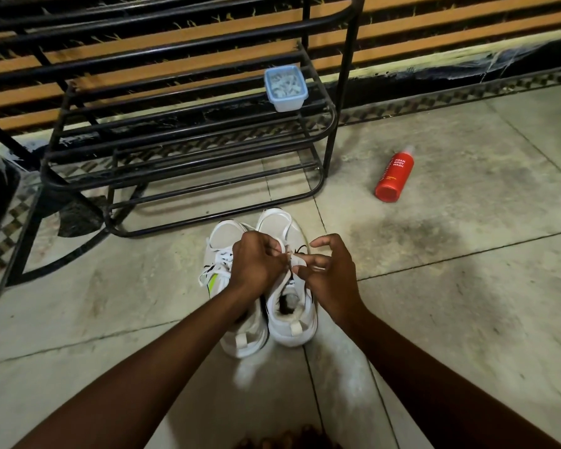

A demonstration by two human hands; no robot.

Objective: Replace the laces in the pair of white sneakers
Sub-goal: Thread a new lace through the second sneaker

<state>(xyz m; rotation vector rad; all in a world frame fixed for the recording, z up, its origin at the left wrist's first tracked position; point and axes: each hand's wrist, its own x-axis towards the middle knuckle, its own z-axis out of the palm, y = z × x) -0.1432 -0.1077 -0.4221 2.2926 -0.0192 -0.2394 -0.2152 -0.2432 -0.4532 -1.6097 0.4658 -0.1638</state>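
Hands and footwear viewed from the head camera, both forearms reaching forward and down. The left hand [259, 264] has its fingers curled and pinches a flat white shoelace [285, 231] at its fingertips. The right hand [332, 273], just beside it and meeting it fingertip to fingertip, pinches the same lace between thumb and a lower finger, while its index finger arches free above. Directly beneath both hands stands the right-hand white mesh sneaker [292, 328], toe pointing away from the person; its open collar and heel tab lie nearer the wrists. The held lace runs forward from the fingers and loops over the toe cap. Which eyelet the lace passes through is hidden by the fingers. Under the left wrist, touching the first shoe side by side, stands the second white mesh sneaker [227, 234]; it is laced, with a yellow-green mark on its outer side. Both shoes rest on the grey tiled concrete floor [467, 286]. Beyond the fingertips stands a black tubular metal shoe rack [332, 147], carrying a small clear plastic box with a blue lid [285, 92]. Ahead and to the right of the right hand, well apart, a red cylindrical bottle [394, 176] lies on its side.
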